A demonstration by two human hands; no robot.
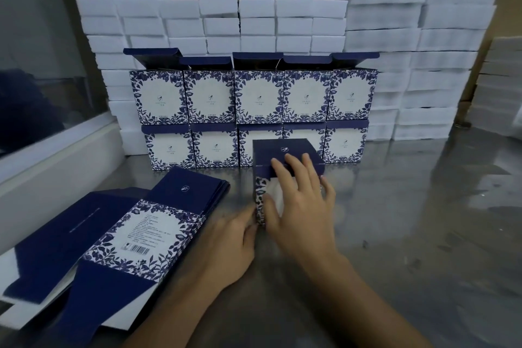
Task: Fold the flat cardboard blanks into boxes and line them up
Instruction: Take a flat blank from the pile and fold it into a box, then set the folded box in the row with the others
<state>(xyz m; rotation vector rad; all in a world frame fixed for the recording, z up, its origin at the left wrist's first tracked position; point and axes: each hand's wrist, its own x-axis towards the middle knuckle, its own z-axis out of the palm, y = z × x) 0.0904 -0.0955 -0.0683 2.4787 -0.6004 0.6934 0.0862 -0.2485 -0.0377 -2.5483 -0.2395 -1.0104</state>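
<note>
A folded blue-and-white floral box (285, 151) stands on the steel table in front of the rows. My right hand (300, 203) lies over its near face, fingers spread up onto the dark blue lid and thumb against the front. My left hand (230, 246) touches the box's lower left corner with its fingertips. Behind it, finished boxes (255, 96) are stacked in two rows, the upper row with lids standing open. A pile of flat cardboard blanks (135, 232) lies at the left.
White foam blocks (409, 45) are stacked high behind and to the right of the boxes. Brown cartons stand at the back. A glass partition with a white sill (56, 155) runs along the left. The steel table (423, 220) extends to the right.
</note>
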